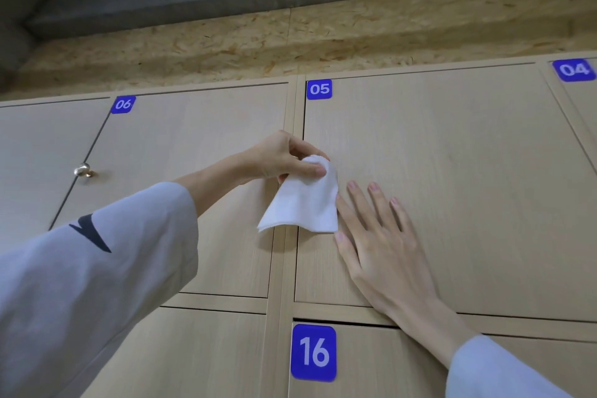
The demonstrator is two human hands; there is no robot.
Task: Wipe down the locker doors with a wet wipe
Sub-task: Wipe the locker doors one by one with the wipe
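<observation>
Door 06 [193,191]: brass knob [83,170] near its left edge; no wipe on it.
Left hand [284,157]: pinching white wet wipe [302,203], which hangs at the seam between the doors.
Right hand [371,229]: fingers straight, flat on door 05 [452,187].
Progress: probably early; doors 16 [387,365] and 04 [581,100] left.

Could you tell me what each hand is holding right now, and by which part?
The left hand pinches the white wipe at its bunched top; the right hand holds nothing.
</observation>
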